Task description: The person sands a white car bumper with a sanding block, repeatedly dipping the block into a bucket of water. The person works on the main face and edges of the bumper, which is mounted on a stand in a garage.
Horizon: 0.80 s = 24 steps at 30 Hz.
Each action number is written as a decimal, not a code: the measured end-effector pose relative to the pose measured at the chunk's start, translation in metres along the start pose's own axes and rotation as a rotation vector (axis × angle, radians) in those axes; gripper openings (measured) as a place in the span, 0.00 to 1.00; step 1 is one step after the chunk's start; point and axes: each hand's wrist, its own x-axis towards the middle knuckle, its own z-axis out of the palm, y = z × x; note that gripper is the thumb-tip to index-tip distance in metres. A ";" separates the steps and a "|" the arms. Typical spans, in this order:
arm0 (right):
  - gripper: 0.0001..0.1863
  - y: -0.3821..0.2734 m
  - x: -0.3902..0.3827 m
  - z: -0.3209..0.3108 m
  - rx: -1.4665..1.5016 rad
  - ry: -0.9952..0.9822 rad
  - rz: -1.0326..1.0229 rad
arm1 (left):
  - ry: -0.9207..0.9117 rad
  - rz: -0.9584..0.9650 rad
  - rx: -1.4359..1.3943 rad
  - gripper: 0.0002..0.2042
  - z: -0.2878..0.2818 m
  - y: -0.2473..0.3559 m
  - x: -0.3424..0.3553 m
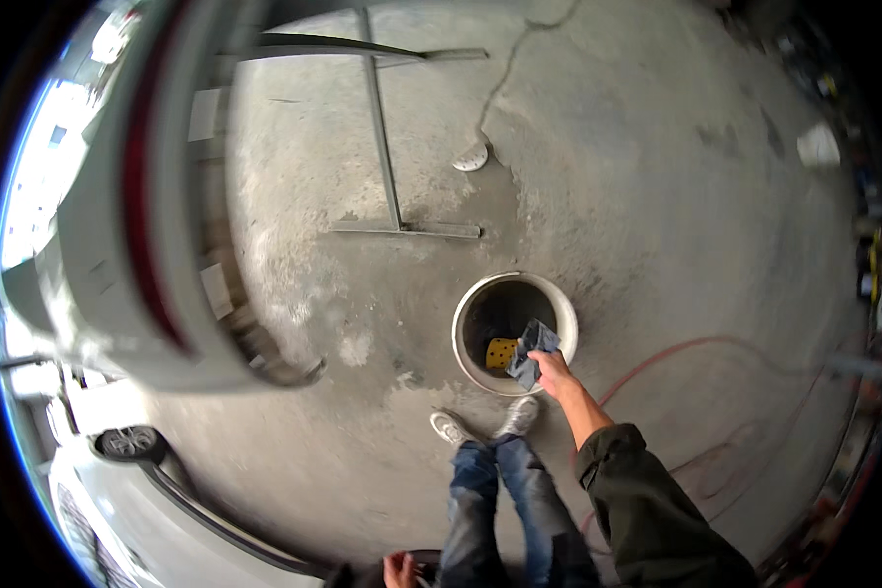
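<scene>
My right hand [553, 371] is closed on a crumpled grey cloth [533, 351], held over the near right part of a round white bucket [465, 366]. Inside the bucket, next to the cloth, a yellow sponge with dark holes [501, 352] shows; the rest of the inside is dark. Only a small part of my left hand [399, 569] comes into view at the lower edge, to the left of my legs. Its fingers are mostly cut off, so I cannot make out anything in it.
The bucket stands on concrete just ahead of my shoes [451, 428]. A metal stand [387, 157] lies beyond it. At the left is a light car body part with a red strip [147, 196], and below it a silver car [157, 510]. A red hose [671, 350] curves across the floor at right.
</scene>
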 end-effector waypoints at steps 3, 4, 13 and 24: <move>0.18 0.083 0.129 -0.043 -0.382 0.157 -0.007 | -0.036 -0.149 0.094 0.18 0.012 0.055 -0.016; 0.17 0.095 0.138 -0.013 -0.499 0.261 0.074 | 0.026 -0.223 0.101 0.18 0.013 0.056 -0.021; 0.22 0.128 0.250 -0.037 -0.858 0.505 -0.031 | 0.146 0.020 0.205 0.20 -0.025 0.045 0.073; 0.36 0.125 0.290 -0.079 -0.154 0.157 0.155 | 0.142 0.453 0.406 0.18 -0.005 0.106 0.106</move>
